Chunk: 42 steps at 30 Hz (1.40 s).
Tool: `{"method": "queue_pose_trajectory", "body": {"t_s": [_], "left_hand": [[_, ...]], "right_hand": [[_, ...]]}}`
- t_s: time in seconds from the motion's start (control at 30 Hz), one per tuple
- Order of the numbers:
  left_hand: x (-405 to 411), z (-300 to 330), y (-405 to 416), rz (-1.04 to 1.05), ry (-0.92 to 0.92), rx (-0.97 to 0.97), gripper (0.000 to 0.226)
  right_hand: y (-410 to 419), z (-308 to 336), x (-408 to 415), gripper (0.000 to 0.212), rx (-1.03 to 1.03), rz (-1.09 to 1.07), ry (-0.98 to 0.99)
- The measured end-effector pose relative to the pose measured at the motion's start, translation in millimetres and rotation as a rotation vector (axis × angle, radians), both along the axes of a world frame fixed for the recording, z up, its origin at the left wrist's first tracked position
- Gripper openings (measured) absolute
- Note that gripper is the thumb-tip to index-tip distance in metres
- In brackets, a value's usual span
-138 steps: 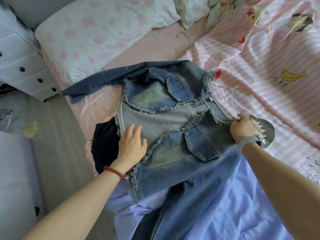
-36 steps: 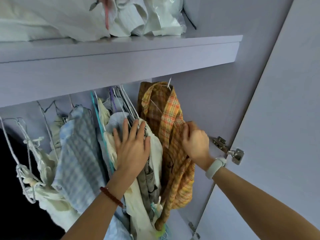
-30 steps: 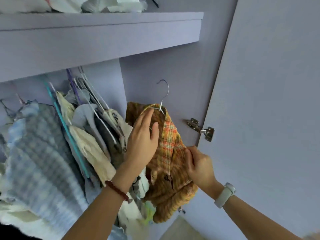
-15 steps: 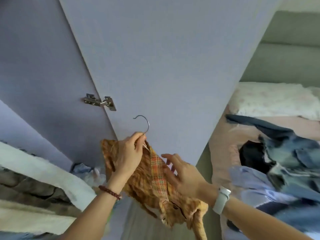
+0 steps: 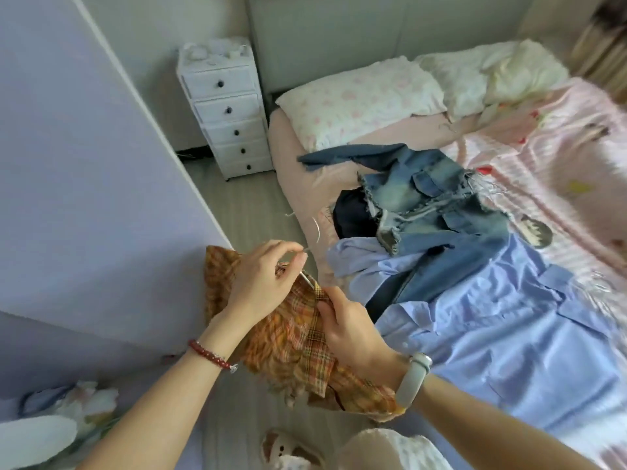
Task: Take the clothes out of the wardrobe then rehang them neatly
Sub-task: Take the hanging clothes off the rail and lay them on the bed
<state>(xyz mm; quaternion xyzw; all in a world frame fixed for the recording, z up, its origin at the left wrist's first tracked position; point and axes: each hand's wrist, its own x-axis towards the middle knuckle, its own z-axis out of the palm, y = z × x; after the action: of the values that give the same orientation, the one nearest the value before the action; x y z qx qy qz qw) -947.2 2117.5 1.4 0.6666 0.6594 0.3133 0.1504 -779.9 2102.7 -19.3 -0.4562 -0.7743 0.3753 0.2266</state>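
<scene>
An orange plaid shirt (image 5: 298, 340) hangs on a thin wire hanger (image 5: 315, 232) in front of me, above the floor beside the bed. My left hand (image 5: 261, 283) pinches the hanger's neck just under the hook. My right hand (image 5: 349, 327) grips the shirt's fabric near the collar. On the bed lie a frayed denim jacket (image 5: 437, 205), a light blue shirt (image 5: 509, 327) and a dark garment (image 5: 353, 215), piled together.
The lilac wardrobe door (image 5: 84, 181) stands open at my left. A white drawer unit (image 5: 227, 106) stands by the bed's head, with pillows (image 5: 359, 100) beyond. A pink striped cover (image 5: 559, 157) and loose wire hangers (image 5: 604, 283) lie at the right. A slipper (image 5: 291, 449) is on the floor.
I have turned from the wardrobe to the bed, bringing the plaid shirt on its hanger out and down. My right hand has closed on the fabric.
</scene>
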Motion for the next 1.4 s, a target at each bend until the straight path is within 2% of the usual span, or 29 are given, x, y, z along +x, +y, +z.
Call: {"method": "queue_pose_trajectory", "body": {"t_s": [0.1,0.2,0.33,0.47,0.63,0.77,0.9,1.0,1.13,1.2,1.27,1.4], "left_hand": [[64.6,-19.4,40.1,-0.142,0.107,-0.164,0.056],[129.9,-41.1,74.1,-0.238,0.157,-0.197,0.046],[217.8,-62.6,106.8,-0.363,0.22,-0.23,0.034],[292.6,-80.5,127.4,-0.432,0.251,-0.205,0.033],[367.7,-95.8,150.2,-0.484,0.264,-0.12,0.033],[429.1,-96.6,181.9,-0.533,0.23,-0.014,0.035],[475.4,-121.7,202.4,-0.635,0.269,-0.115,0.048],[487.6,-163.1,205.6,-0.704,0.403,-0.26,0.052],[488.1,-223.7,200.4,-0.745,0.591,-0.446,0.056],[484.3,-248.5,195.9,-0.771,0.663,-0.524,0.057],[478.0,-264.8,190.5,-0.808,0.738,-0.599,0.057],[468.1,-269.4,192.8,-0.854,0.765,-0.678,0.056]], "right_hand": [[14.5,-6.0,69.8,0.022,-0.061,-0.197,0.017],[27.3,-17.4,143.2,0.021,-0.092,-0.393,-0.022],[44.1,-38.2,232.4,0.02,-0.073,-0.637,-0.174],[55.0,-65.7,292.5,0.019,-0.018,-0.883,-0.307],[77.0,-91.8,347.2,0.017,0.03,-1.146,-0.238],[109.0,-95.5,398.1,0.016,0.186,-1.298,-0.195],[143.3,-113.9,468.4,0.019,0.202,-1.426,-0.261],[164.9,-143.2,512.7,0.021,0.099,-1.465,-0.289],[175.9,-199.9,545.0,0.025,-0.17,-1.536,-0.354],[174.5,-229.5,545.7,0.031,-0.343,-1.44,-0.444],[169.4,-252.9,535.1,0.04,-0.473,-1.257,-0.529],[161.8,-268.9,511.5,0.053,-0.517,-1.059,-0.632]]}}
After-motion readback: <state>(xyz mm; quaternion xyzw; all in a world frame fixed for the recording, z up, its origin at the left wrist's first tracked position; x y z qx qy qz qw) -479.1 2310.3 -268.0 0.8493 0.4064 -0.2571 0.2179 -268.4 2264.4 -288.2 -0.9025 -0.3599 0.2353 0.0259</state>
